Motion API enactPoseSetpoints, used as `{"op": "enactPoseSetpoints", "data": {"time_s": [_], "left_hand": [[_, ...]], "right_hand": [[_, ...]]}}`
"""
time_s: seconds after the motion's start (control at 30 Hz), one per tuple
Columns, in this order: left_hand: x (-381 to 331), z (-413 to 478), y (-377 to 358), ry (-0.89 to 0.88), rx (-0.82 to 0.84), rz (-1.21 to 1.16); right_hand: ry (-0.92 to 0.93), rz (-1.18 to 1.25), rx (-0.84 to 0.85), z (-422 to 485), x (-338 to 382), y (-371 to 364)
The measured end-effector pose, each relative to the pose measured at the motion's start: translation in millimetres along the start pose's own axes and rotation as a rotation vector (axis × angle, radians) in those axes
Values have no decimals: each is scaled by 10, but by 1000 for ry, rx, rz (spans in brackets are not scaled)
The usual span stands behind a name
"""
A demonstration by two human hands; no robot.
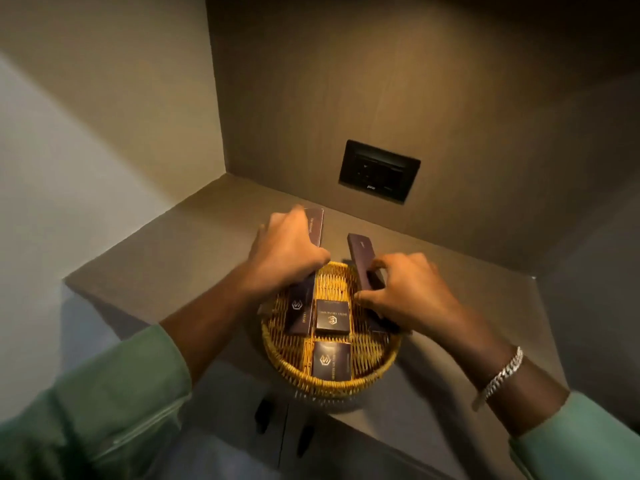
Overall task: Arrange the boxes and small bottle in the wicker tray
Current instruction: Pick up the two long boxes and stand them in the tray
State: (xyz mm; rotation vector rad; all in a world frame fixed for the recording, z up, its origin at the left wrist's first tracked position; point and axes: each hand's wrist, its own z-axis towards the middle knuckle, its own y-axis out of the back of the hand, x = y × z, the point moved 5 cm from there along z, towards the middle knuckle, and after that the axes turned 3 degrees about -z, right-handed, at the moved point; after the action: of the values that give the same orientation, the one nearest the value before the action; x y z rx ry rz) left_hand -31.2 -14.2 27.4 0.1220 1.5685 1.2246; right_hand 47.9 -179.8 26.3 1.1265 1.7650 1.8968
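Observation:
A round wicker tray (287,351) stands near the counter's front edge. Two small square dark boxes lie flat inside it, one in the middle (331,317) and one at the front (331,360). My left hand (287,251) grips a long dark box (313,230) that stands tilted over the tray's left side; a second long box (299,308) lies under that hand. My right hand (405,289) holds another long dark box (363,261), tilted over the tray's right rim. I see no small bottle.
The tray sits on a brown counter (194,251) set in a corner niche. A black socket panel (379,170) is on the back wall. Cabinet doors with dark handles (263,415) are below the counter's front edge.

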Motion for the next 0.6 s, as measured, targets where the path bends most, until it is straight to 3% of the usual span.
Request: {"op": "enactPoseSetpoints", "data": {"time_s": [0.3,0.6], "left_hand": [[30,-183,-311,-57,69,239],[-11,-146,-314,-191,123,387]], "right_hand": [[57,-239,-143,-240,182,-400],[58,-197,-242,-259,127,-469]]}}
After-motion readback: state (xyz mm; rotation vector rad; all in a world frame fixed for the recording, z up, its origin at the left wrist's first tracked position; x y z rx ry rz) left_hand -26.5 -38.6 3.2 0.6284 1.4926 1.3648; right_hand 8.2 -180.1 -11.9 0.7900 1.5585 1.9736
